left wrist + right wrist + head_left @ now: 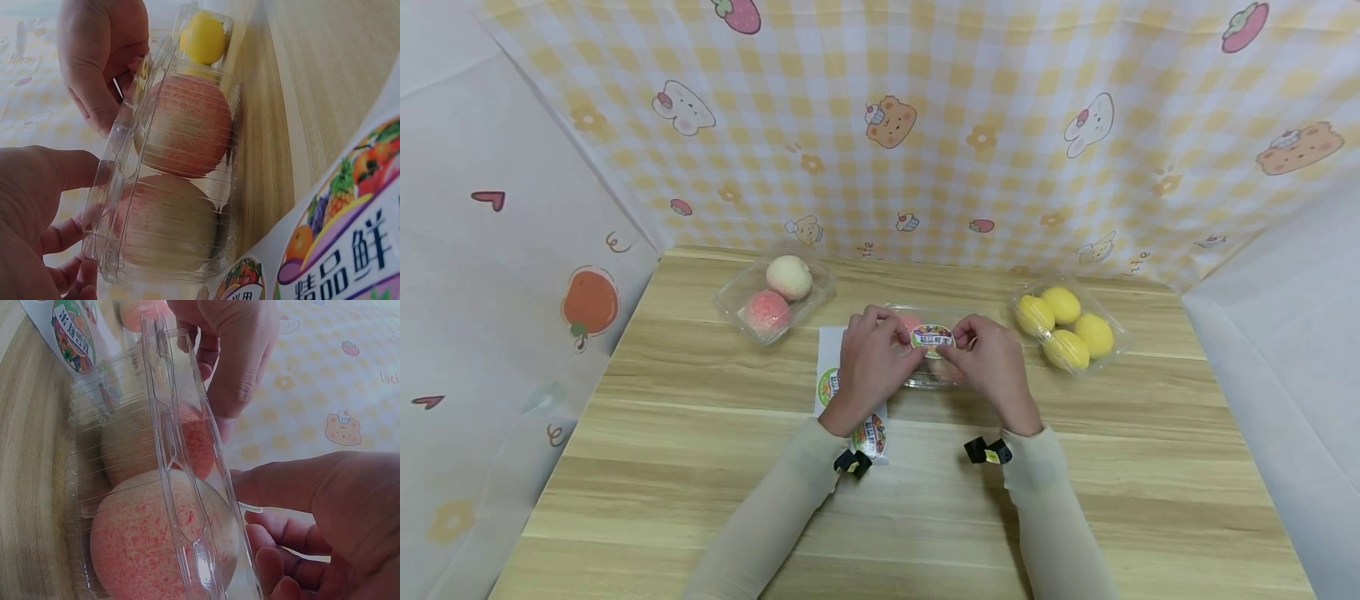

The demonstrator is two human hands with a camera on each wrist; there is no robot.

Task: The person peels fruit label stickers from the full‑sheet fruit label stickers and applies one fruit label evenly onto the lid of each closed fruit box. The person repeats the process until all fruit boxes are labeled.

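Note:
An oval fruit-label sticker (932, 340) is over the lid of a clear plastic box (917, 382) in the middle of the table. My left hand (880, 354) pinches its left edge between thumb and forefinger. At the other edge, my right hand (992, 362) pinches it too, and a thin strip of it shows by the thumb in the right wrist view. I cannot tell whether the sticker touches the lid. Inside the closed box are two peaches, one pink-speckled peach (159, 540) and one paler peach (165, 225).
A white sheet (830, 342) with more stickers lies under my left wrist. Behind it on the left stands a clear box (808, 312) with two peaches. Another clear box (1118, 342) on the right holds several lemons (1066, 350). A checked curtain (940, 167) hangs behind the table.

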